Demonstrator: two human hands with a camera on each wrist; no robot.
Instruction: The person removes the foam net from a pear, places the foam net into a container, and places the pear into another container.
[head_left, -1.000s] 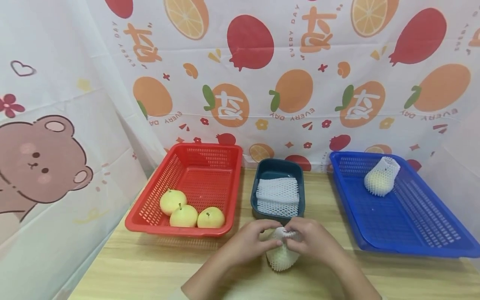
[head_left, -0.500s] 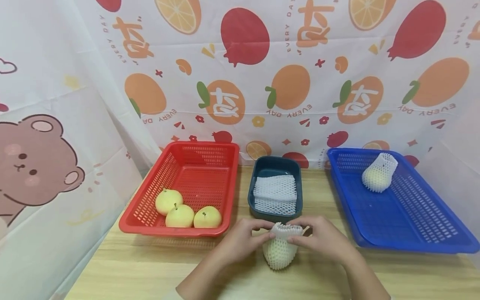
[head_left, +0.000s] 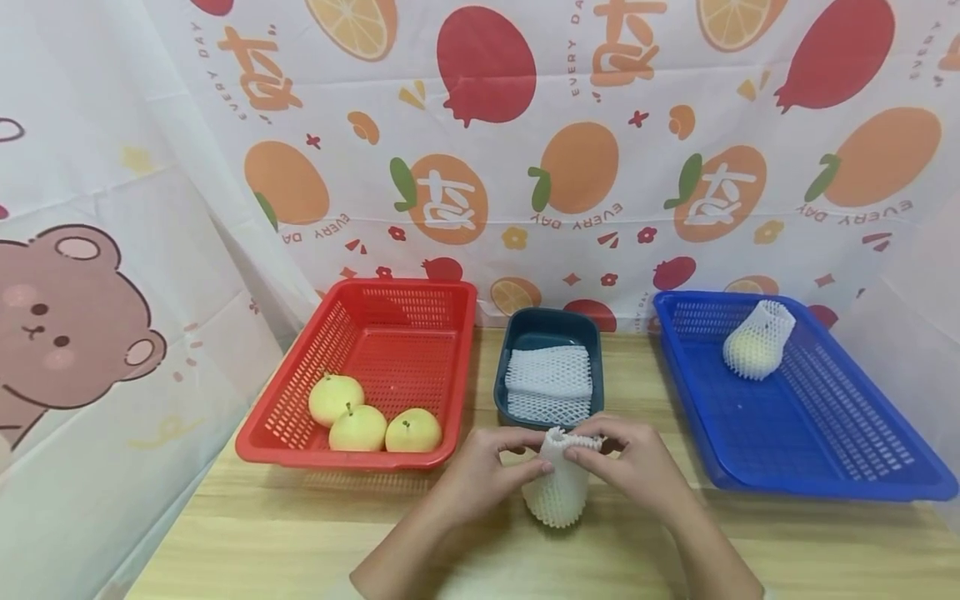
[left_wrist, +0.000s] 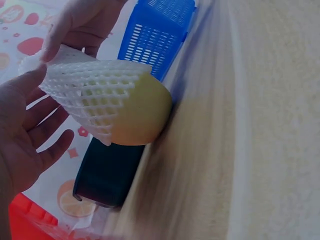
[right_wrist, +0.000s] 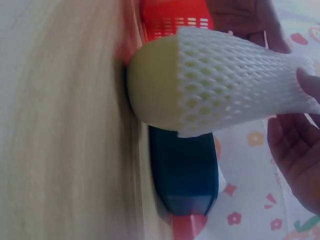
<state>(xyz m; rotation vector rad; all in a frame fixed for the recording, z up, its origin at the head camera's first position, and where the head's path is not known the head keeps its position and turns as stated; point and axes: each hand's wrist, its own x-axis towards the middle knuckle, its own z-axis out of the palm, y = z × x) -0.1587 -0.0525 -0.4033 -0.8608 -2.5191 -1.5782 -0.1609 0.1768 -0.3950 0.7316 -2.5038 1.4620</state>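
A yellow pear (right_wrist: 152,82) stands on the table, its lower part bare, with a white foam net sleeve (head_left: 558,483) over the rest. My left hand (head_left: 483,475) pinches the sleeve's top rim between thumb and forefinger, on the left side. On the opposite side my right hand (head_left: 637,467) grips the same rim with thumb and fingers. Both wrist views show the sleeve narrowing toward the hands, above the pear. Behind the hands, a dark teal box (head_left: 551,321) holds folded foam nets (head_left: 551,375).
At the left stands a red basket (head_left: 465,367) with several yellow pears (head_left: 358,429) near its front. To the right is a blue basket (head_left: 757,442), where a netted pear (head_left: 753,346) lies at the back. A printed cloth (head_left: 577,167) hangs behind the wooden table (head_left: 300,533).
The foam sleeve's top has been drawn up higher over the pear, and both hands have risen slightly with it. The head view has shifted a little. The baskets look the same.
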